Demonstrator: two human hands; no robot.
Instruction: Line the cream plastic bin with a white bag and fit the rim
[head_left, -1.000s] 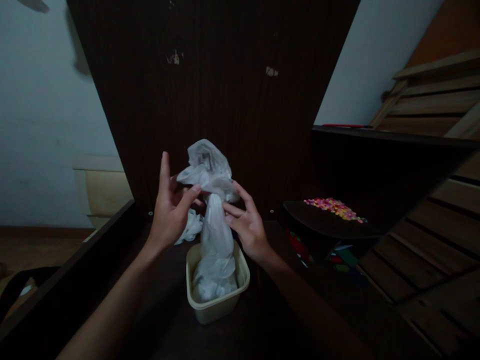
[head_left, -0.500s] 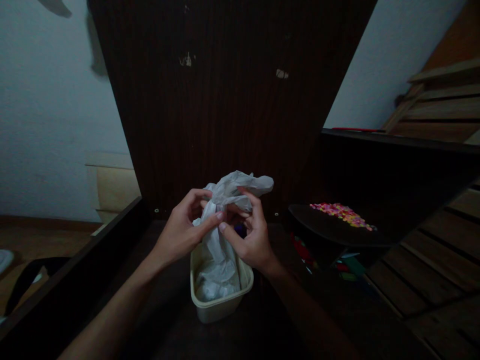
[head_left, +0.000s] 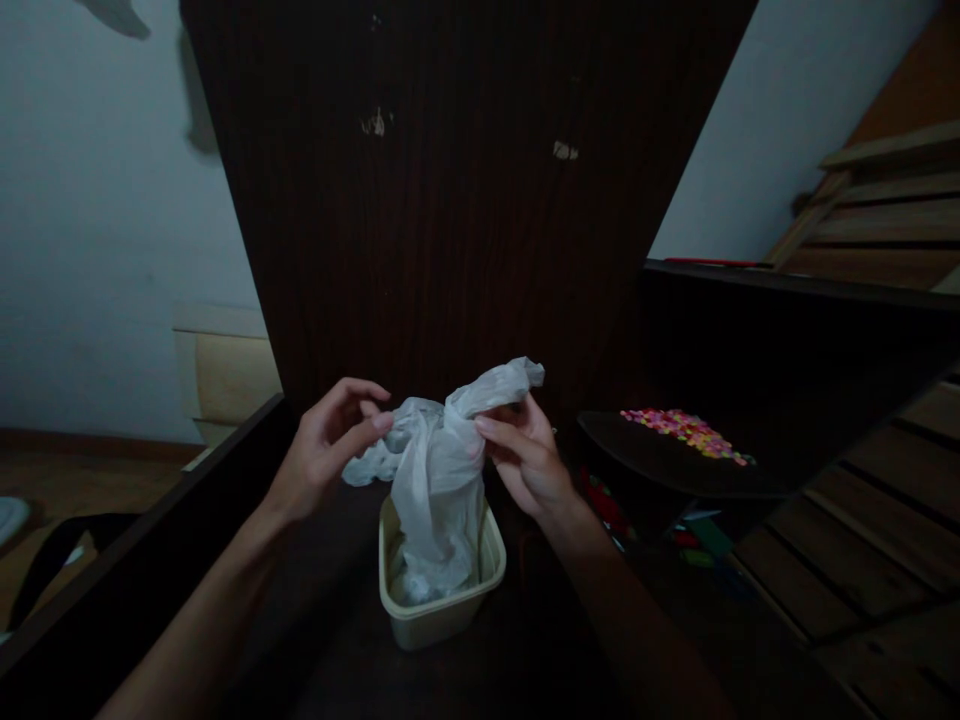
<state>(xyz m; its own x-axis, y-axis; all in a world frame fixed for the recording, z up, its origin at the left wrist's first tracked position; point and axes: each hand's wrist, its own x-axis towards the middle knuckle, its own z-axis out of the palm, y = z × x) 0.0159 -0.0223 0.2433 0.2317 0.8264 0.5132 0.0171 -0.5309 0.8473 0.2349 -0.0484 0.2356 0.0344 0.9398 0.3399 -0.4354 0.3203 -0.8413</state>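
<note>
A thin white plastic bag [head_left: 442, 480] rises out of a pale rectangular tub [head_left: 442, 622], its lower part bunched inside. The upper part is twisted, with one end pointing up to the right and another hanging left over the tub's far side. My right hand [head_left: 529, 455] pinches the bag's right side, thumb in front and fingers partly hidden behind the plastic. At the left, my left hand [head_left: 334, 440] is open, fingers curved and apart from the thumb. Its thumb tip is right beside the bag's left end. What the bag contains cannot be made out.
The tub stands on a dark wooden surface [head_left: 315, 620] before a tall dark panel [head_left: 465, 220]. On the right, a curved shelf [head_left: 600, 440] bears small pink and yellow pieces [head_left: 686, 432]. A raised dark edge [head_left: 150, 530] runs along the left.
My left hand has let go of the bag and moved left. My right hand has shifted slightly right, still on the bag, and a loose end of it now spreads to the left.
</note>
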